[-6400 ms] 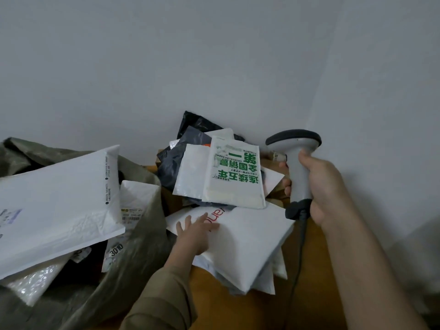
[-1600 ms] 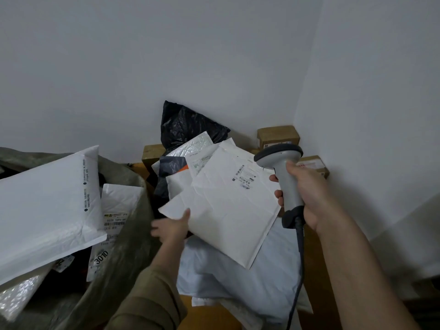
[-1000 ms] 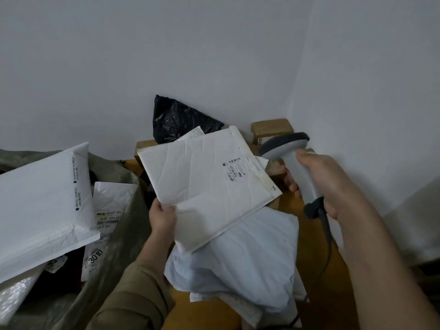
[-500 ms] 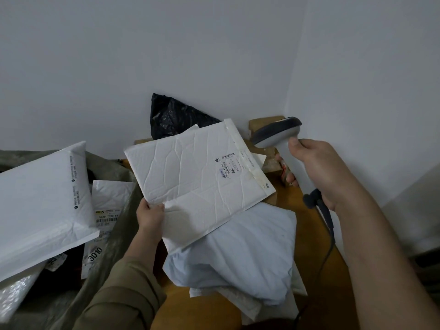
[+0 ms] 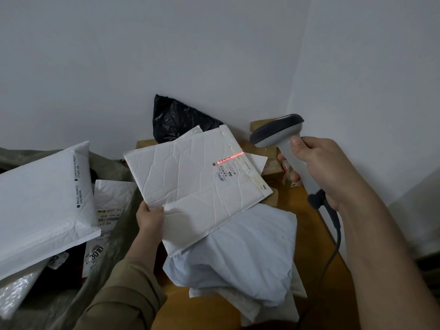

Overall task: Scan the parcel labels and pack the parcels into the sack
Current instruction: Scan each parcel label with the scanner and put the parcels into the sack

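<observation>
My left hand (image 5: pixel 150 216) grips the near left edge of a white padded mailer (image 5: pixel 190 179) and holds it up, tilted, over the table. Its small label (image 5: pixel 226 166) faces up near the right end, and a red scan line crosses the label's top. My right hand (image 5: pixel 319 163) grips the handle of a grey barcode scanner (image 5: pixel 277 131), whose head points left at the label from close by. The grey-green sack (image 5: pixel 112 167) stands open at the left with several white parcels (image 5: pixel 42 196) in it.
Under the held mailer lies a pale blue soft parcel (image 5: pixel 250 253) on more white mailers, on a wooden table (image 5: pixel 204 313). A black plastic bag (image 5: pixel 176 120) and brown cardboard boxes (image 5: pixel 271 170) sit in the corner against the white walls. The scanner's cable (image 5: pixel 333 234) hangs down at the right.
The mailer has stayed raised in my left hand, and the scanner has come a little closer to it. A red scan line now shows on the label.
</observation>
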The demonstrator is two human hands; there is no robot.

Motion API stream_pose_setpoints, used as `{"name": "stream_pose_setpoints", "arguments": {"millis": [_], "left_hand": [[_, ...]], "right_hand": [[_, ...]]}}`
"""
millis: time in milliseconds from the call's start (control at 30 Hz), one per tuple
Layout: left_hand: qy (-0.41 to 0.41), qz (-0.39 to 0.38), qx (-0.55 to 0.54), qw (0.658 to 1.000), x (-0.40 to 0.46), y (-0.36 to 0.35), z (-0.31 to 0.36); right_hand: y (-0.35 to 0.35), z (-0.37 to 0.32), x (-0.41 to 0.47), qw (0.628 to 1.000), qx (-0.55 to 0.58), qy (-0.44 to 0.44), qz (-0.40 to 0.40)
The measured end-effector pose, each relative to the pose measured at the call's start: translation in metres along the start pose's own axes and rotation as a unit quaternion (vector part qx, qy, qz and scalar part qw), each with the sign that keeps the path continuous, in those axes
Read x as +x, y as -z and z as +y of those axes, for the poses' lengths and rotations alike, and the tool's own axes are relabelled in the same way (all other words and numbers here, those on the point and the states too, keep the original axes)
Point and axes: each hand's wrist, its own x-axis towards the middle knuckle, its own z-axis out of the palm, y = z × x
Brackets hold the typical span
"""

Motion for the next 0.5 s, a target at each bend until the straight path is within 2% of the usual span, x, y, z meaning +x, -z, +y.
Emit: {"name": "stream_pose_setpoints", "arguments": {"millis": [200, 367, 500], "left_hand": [[-0.012, 0.009, 0.003, 1.0, -0.005, 0.0, 0.003], [-0.075, 0.019, -0.007, 0.997, -0.015, 0.006, 0.021], [-0.097, 0.094, -0.095, 0.986, -0.02, 0.031, 0.048]], "right_hand": [[0.003, 0.002, 0.001, 1.0, 0.009, 0.002, -0.002], [-0.007, 0.0, 0.007, 0.996, 0.09, -0.012, -0.006], [-0.031, -0.012, 0.008, 0.987, 0.157, -0.013, -0.028]]}}
